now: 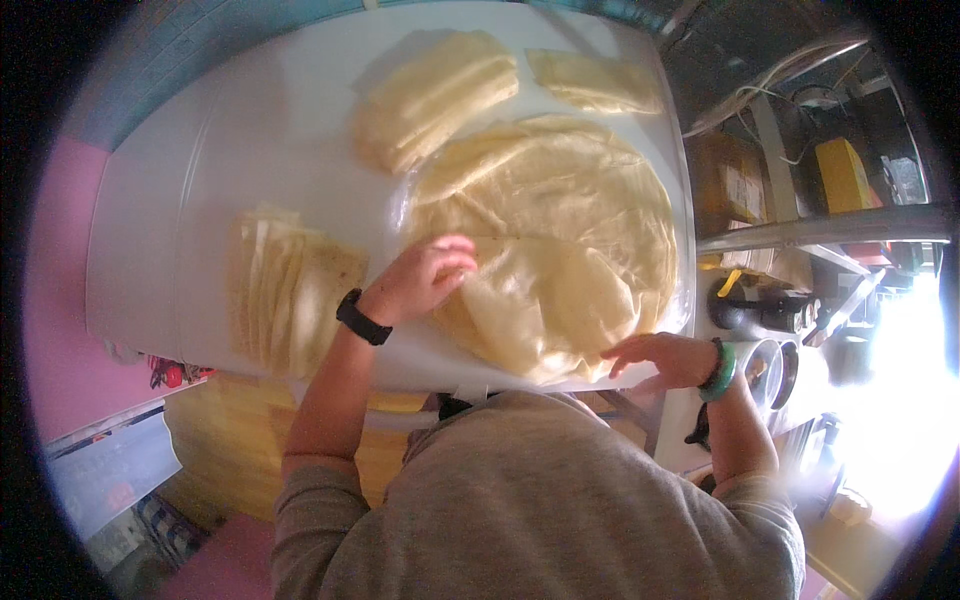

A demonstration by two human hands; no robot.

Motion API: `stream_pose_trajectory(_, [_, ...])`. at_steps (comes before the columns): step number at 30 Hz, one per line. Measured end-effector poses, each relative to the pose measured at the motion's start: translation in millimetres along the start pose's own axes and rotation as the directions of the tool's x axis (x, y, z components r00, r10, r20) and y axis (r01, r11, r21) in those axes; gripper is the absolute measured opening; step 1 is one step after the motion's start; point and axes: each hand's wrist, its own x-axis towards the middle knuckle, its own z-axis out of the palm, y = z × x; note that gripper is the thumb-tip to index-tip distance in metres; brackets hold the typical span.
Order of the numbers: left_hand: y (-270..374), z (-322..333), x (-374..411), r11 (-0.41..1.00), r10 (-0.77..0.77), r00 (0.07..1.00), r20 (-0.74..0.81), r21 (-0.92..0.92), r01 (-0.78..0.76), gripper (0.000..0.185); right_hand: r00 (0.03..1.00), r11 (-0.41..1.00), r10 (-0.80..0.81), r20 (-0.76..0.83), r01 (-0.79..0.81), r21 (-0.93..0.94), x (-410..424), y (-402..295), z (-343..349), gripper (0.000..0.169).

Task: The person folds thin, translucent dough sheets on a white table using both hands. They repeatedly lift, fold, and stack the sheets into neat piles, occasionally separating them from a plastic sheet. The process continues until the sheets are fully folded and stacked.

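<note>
A broad round pile of thin pale-yellow sheets [555, 202], which look like tofu skin, lies in front of me. Its top sheet [517, 300] is wrinkled and partly folded over towards me. My left hand [431, 274], with a black band on the wrist, is at the pile's left edge. Its fingers are curled and blurred, so whether they pinch the sheet is unclear. At the front right edge, my right hand [664, 360] has its fingers apart, close to or lightly touching the sheets. A green bangle circles that wrist.
Folded sheets [296, 292] form a stack on the left of the white table [150, 225]. Two more folded bundles lie at the back, one large [439, 97] and one flatter [600, 81]. Shelving to the right holds a cardboard box [726, 180] and a yellow box [841, 176].
</note>
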Motion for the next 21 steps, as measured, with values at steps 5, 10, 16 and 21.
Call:
stream_pose_trajectory(5, [2.3,10.6,18.4,0.964,-0.020,0.966,-0.259,0.252,0.087,0.015,0.736,0.946,0.290,-0.612,-0.316,0.068,4.1,42.5,4.2,0.026])
stream_pose_trajectory(10, [6.7,13.8,22.0,0.980,-0.074,0.984,-0.160,0.169,0.101,0.009,0.653,0.801,-0.005,-0.757,-0.451,-0.394,11.9,67.4,19.4,0.032])
stream_pose_trajectory(16, [44.5,-8.2,-1.1,0.936,-0.106,0.994,-0.021,-0.339,0.092,0.007,0.549,0.929,0.245,-0.799,-0.368,0.032,-18.6,50.1,29.8,0.013])
stream_pose_trajectory(21, [86.2,-44.5,-24.5,0.902,0.075,0.994,0.079,-0.430,-0.033,0.010,0.438,0.977,0.103,-0.893,-0.211,0.009,-71.2,18.0,18.3,0.011])
